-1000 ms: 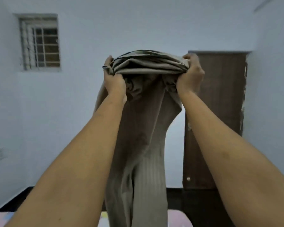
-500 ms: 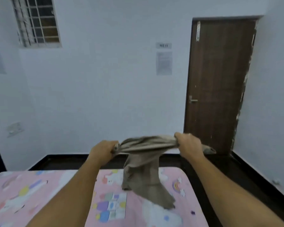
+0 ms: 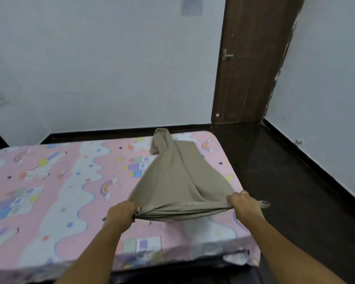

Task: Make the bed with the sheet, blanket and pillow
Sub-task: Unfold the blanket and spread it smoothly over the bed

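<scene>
My left hand (image 3: 122, 212) clenches one end of the beige blanket (image 3: 178, 177), my right hand (image 3: 244, 206) grips the other; the near edge runs taut between my fists, just above the pink cartoon-print sheet (image 3: 49, 191); the rest fans away over the bed's right half, its bunched tip by the far edge, near the brown door (image 3: 252, 58).

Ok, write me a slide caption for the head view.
The left hand and right hand grip the bunched near edge of a beige blanket stretched over the pink printed sheet.
</scene>
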A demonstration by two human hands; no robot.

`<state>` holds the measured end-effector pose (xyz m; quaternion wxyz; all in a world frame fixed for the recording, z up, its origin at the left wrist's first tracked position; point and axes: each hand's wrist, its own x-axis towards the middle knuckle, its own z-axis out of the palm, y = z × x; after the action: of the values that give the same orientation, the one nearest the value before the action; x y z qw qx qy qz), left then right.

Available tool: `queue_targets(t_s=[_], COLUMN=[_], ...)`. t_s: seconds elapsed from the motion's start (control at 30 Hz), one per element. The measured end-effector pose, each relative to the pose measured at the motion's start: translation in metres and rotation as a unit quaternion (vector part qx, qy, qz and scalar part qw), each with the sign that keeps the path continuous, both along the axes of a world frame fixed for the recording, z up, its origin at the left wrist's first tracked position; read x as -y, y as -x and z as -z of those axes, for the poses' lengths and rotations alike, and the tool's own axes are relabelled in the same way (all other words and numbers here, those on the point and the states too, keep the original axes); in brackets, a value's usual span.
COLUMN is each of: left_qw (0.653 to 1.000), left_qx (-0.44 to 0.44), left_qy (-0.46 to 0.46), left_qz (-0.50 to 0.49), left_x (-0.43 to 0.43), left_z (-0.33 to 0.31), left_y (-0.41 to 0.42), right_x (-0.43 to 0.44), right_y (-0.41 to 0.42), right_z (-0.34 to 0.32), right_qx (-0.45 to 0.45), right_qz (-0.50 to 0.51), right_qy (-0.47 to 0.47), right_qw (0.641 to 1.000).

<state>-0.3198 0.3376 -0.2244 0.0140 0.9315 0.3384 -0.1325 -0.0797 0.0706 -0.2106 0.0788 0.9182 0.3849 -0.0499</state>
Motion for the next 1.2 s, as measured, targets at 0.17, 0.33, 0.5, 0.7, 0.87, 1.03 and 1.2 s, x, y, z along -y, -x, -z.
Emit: queue_targets(t_s=[0.17,0.33,0.5,0.7,0.87,1.03,1.2], left_qw=[0.999,0.994,0.986,0.982,0.956,0.947,0.966], left_qx=[-0.042,-0.089,-0.134,-0.165,-0.276,-0.302,-0.245], left_qy=[0.000,0.017,0.020,-0.019,-0.040,-0.104,-0.086], left_qz=[-0.015,-0.055,-0.097,-0.094,-0.094,-0.020,0.014], left_x=[0.039,0.070,0.095,0.133,0.156,0.168,0.172], left_z=[0.010,0.008,0.014,0.016,0.018,0.030,0.051], left_y=[0.040,0.060,0.085,0.090,0.090,0.106,0.131], right_x=[0.035,0.058,0.092,0.119,0.112,0.119,0.126], right_y=[0.039,0.063,0.076,0.089,0.098,0.106,0.106], right_z=[0.007,0.003,0.002,0.003,0.007,0.027,0.065], right_qx=[0.037,0.058,0.047,0.028,0.037,-0.020,-0.129], right_qz=[-0.006,-0.013,-0.026,-0.037,-0.047,-0.026,0.015], right_qy=[-0.008,0.010,0.056,0.078,0.049,0.078,0.076], right_qw=[0.999,0.998,0.997,0.996,0.997,0.996,0.989])
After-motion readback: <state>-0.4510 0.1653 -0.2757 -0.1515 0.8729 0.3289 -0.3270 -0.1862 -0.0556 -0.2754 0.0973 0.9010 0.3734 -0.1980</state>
